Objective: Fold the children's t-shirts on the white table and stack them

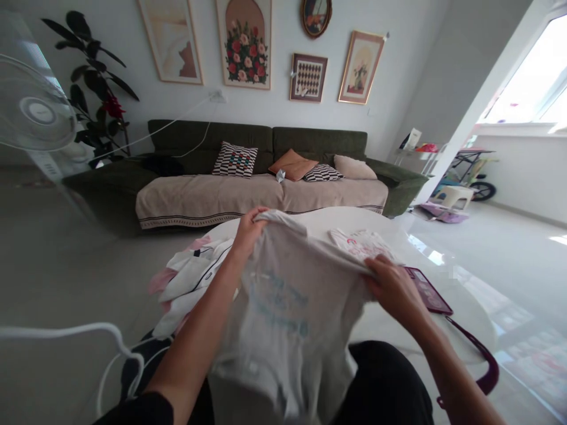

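Observation:
A pale grey T-shirt (283, 307) with faint blue print hangs in front of me over my lap. My left hand (248, 230) is closed on its upper left edge, raised above the round white table (460, 301). My right hand (392, 286) pinches the shirt's upper right edge, lower and nearer to me. The cloth stretches between the two hands and sags downward.
A heap of white and pink clothes (188, 280) lies on the table's left side, a folded white garment (361, 243) at its far side, a dark purple phone case (427, 289) with a strap at right. A green sofa (266, 171) stands beyond, a fan (31, 112) at left.

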`<state>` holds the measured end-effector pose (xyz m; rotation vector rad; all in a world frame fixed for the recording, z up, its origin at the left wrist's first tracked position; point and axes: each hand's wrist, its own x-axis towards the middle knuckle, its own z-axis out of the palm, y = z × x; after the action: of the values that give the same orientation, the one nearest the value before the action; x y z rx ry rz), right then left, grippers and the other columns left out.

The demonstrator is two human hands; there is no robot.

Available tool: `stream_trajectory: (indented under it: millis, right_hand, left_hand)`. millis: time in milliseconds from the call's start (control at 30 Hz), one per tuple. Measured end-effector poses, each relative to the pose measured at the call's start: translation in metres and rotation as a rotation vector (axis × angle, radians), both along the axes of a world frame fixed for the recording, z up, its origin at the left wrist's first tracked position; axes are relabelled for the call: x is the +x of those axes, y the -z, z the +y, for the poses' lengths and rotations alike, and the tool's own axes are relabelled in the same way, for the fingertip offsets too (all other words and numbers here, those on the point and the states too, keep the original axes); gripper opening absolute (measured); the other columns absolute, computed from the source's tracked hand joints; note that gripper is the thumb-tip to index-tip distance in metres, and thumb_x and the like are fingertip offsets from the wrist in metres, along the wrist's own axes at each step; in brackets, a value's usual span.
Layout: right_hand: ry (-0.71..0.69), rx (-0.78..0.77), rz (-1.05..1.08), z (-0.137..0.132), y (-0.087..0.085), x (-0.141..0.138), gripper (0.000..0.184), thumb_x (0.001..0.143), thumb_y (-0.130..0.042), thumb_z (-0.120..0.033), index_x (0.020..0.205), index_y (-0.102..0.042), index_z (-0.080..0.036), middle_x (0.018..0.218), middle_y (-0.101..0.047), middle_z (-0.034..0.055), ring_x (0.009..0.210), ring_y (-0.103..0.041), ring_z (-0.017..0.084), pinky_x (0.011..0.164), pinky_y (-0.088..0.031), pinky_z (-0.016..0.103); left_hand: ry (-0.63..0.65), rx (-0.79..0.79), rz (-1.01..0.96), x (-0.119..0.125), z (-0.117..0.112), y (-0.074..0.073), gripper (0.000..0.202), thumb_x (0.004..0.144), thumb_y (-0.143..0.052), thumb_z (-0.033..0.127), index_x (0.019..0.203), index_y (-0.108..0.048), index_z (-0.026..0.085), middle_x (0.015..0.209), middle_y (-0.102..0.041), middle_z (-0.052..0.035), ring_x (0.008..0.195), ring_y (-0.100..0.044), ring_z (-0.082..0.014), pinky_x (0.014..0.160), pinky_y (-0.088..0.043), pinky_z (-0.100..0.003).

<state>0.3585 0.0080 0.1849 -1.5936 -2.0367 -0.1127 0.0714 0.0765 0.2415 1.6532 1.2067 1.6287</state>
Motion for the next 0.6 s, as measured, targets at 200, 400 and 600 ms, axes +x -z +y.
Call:
stream_trajectory:
  millis: [200,400,600]
  right_hand:
    - [0.168,0.615,0.127,0.030,-0.035,-0.008,0.020,0.072,-0.046,-0.016,0.090,-0.054,-0.020,0.081,-0.048,0.0042,0.078,-0.047,0.020,0.072,-0.038,0.032]
    - [-0.014,0.253,-0.039,0.019,0.071,0.007,0.032,0.069,-0.042,-0.006,0.097,-0.054,-0.018,0.085,-0.054,0.0066,0.085,-0.048,0.020,0.079,-0.037,0.034]
    - [-0.334,-0.572,0.031,-0.003,0.143,0.027,0.031,0.069,-0.050,-0.020,0.098,-0.060,-0.023,0.082,-0.060,0.0023,0.076,-0.055,0.017,0.071,-0.042,0.028]
  left_hand:
    - [0.043,0.311,-0.280,-0.029,0.029,-0.023,0.025,0.064,-0.060,0.026,0.086,-0.052,0.018,0.080,-0.057,0.0027,0.071,-0.054,-0.0113,0.068,-0.042,-0.021]
    - [0.164,-0.078,0.232,-0.059,-0.031,0.078,0.016,0.066,-0.059,0.024,0.080,-0.056,0.016,0.080,-0.061,-0.0005,0.080,-0.055,-0.0152,0.074,-0.042,-0.024]
    - [0.358,-0.623,0.808,-0.061,-0.071,0.172,0.029,0.061,-0.060,0.020,0.090,-0.063,0.021,0.099,-0.065,-0.0009,0.095,-0.058,-0.0204,0.085,-0.041,-0.028]
